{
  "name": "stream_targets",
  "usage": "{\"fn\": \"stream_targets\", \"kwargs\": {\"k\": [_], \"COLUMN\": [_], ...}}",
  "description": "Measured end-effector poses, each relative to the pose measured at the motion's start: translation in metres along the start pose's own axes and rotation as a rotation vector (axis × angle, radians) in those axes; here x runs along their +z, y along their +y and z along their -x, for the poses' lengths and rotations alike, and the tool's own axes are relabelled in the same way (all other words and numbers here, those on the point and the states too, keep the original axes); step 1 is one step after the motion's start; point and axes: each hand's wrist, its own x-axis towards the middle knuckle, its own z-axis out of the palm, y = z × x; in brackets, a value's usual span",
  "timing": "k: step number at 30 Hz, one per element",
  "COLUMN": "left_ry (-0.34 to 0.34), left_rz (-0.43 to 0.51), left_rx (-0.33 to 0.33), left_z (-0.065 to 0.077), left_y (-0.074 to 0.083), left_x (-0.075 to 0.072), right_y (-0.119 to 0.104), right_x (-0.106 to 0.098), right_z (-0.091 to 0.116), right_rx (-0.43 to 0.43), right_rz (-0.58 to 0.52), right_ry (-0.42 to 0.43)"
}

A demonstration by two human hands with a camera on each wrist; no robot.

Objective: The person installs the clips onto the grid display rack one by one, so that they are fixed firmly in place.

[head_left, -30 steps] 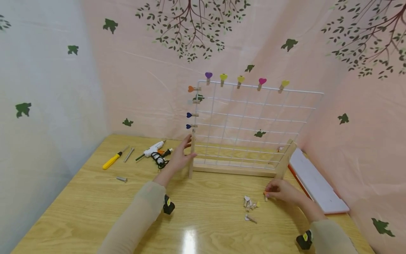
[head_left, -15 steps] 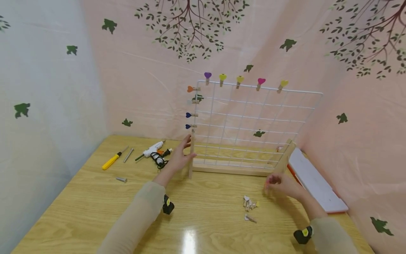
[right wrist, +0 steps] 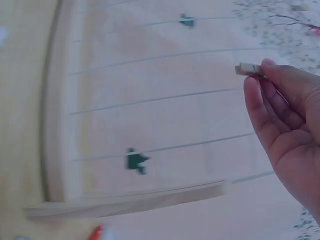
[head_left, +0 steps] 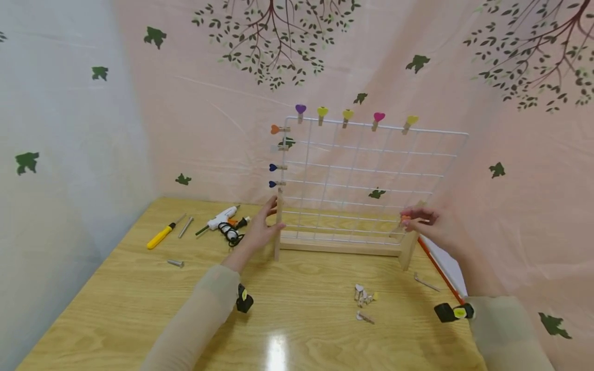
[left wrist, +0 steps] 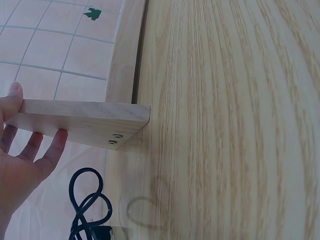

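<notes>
A white wire grid (head_left: 359, 154) stands upright in a wooden stand (head_left: 339, 248). Heart-topped clothespins line its top and left edges, among them a purple one (head_left: 300, 110) and an orange one (head_left: 276, 129). My left hand (head_left: 262, 226) grips the stand's left side board; in the left wrist view the thumb lies on one face of the board (left wrist: 85, 111) and the fingers on the other. Near the right side board, my right hand (head_left: 429, 224) pinches a small wooden clothespin (right wrist: 248, 69) with an orange heart. Its jaws point away from the fingertips, toward the grid.
Loose clothespins (head_left: 364, 296) lie on the table in front of the stand. At left are a yellow-handled screwdriver (head_left: 161, 236), bolts (head_left: 175, 263) and a white glue gun (head_left: 223, 217) with a black cord. A hex key (head_left: 426, 282) and a white-and-red flat case (head_left: 447, 265) lie at right.
My right hand has lifted the orange heart clothespin off the table and moved up and away to the grid's lower right edge, uncovering the hex key. My left hand keeps its hold.
</notes>
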Motion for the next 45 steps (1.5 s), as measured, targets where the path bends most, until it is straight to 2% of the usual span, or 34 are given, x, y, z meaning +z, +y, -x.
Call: {"fn": "stream_targets", "kwargs": {"k": [5,10,11,15,19,22,26,29,37,41,45], "left_ry": [0.005,0.002,0.002,0.006,0.007,0.003,0.001,0.004,-0.010,-0.016,-0.020], "left_rz": [-0.009,-0.002,-0.001,0.004,0.003,0.006,0.013,0.016,0.015,0.033,0.056], "left_rx": [0.012,0.017,0.016,0.011,0.022,0.022,0.014,0.011,0.009,0.024,0.019], "left_z": [-0.002,-0.003,-0.002,-0.002,-0.001,0.000,0.001,0.001,0.002,0.008,0.012], "left_y": [-0.001,-0.002,-0.002,-0.003,-0.005,-0.004,-0.003,-0.002,0.001,0.017,0.028], "left_x": [-0.001,-0.002,-0.003,-0.003,-0.004,-0.004,-0.005,-0.004,-0.003,-0.006,-0.008], "right_y": [-0.036,-0.065,-0.070,-0.087,-0.098,-0.102,-0.102,-0.099,-0.091,-0.087,-0.085], "right_x": [-0.026,-0.050,-0.054,-0.069,-0.079,-0.084,-0.087,-0.088,-0.089,-0.089,-0.090], "right_z": [-0.013,-0.030,-0.033,-0.049,-0.065,-0.076,-0.091,-0.098,-0.102,-0.102,-0.100], "right_rx": [-0.178,-0.310,-0.317,-0.341,-0.359,-0.337,-0.259,-0.200,-0.087,-0.047,-0.058], "right_rz": [-0.092,-0.194,-0.185,-0.295,-0.417,-0.376,-0.133,-0.031,-0.025,-0.019,-0.024], "right_ry": [0.089,0.236,0.275,0.390,0.445,0.498,0.609,0.639,0.595,0.575,0.546]}}
